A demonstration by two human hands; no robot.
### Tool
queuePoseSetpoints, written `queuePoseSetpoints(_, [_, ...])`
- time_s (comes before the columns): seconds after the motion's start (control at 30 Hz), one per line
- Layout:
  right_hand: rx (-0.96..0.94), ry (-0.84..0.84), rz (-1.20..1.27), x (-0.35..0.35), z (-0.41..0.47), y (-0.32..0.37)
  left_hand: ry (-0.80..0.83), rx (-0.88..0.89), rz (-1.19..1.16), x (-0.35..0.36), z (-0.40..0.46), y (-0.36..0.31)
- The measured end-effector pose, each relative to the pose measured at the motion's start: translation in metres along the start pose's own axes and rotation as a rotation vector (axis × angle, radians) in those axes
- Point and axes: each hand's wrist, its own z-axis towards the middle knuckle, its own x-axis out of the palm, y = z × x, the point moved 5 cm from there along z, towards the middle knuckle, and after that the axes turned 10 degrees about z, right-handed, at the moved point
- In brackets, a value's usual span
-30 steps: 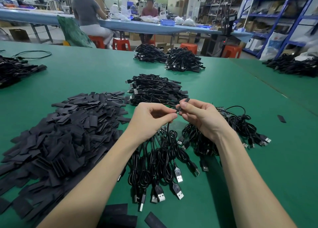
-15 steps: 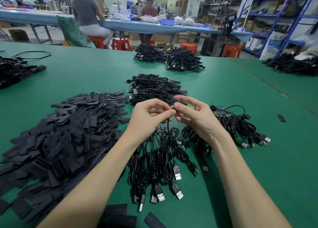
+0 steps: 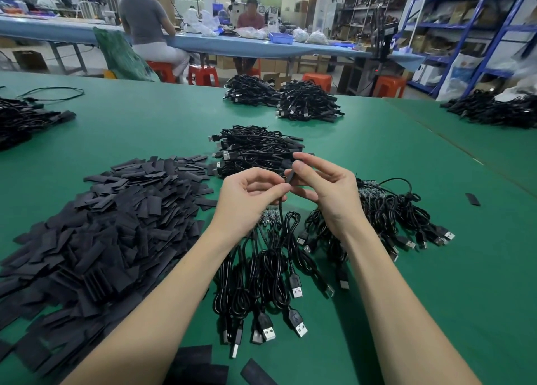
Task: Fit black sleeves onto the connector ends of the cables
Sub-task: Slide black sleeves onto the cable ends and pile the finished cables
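Observation:
Above the middle of the green table [image 3: 436, 297], my left hand [image 3: 247, 201] pinches a thin black cable [image 3: 281, 219] that hangs down to the pile below. My right hand [image 3: 325, 190] pinches a black sleeve [image 3: 291, 174] between thumb and forefinger, held upright at the cable's upper end. The connector end itself is hidden inside the sleeve and fingers. A big heap of flat black sleeves [image 3: 96, 239] lies to the left. Loose black USB cables [image 3: 270, 291] lie under my hands, with more [image 3: 389, 213] to the right.
A bundle of cables [image 3: 255, 149] lies just beyond my hands, and further piles [image 3: 308, 103] sit at the far edge, far left [image 3: 23, 120] and far right [image 3: 494, 108]. A stray sleeve [image 3: 472, 199] lies on the right. Two people sit at a blue table behind.
Both hands have risen slightly and shifted a little away from me. The sleeve in my right hand now stands more upright over the cable end.

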Motion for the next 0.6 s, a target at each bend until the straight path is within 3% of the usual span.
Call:
queuePoseSetpoints(0.2, [-0.027, -0.054, -0.002, -0.003, 0.0, 0.005, 0.075, -0.066, 0.032, 0.006, 0.0, 0.005])
queuePoseSetpoints(0.27, [-0.053, -0.12, 0.041, -0.006, 0.002, 0.01, 0.206, -0.155, 0.137, 0.011, -0.001, 0.012])
queuePoseSetpoints(0.37, [-0.106, -0.256, 0.119, -0.016, 0.005, 0.019, 0.378, -0.146, 0.314, 0.02, -0.004, 0.01])
queuePoseSetpoints(0.53, [-0.045, -0.369, 0.092, -0.033, 0.008, 0.022, 0.25, -0.066, 0.264, 0.021, 0.009, -0.015])
queuePoseSetpoints(0.6, [0.022, -0.389, -0.001, -0.038, 0.009, 0.017, 0.203, 0.024, 0.391, 0.016, 0.028, -0.03])
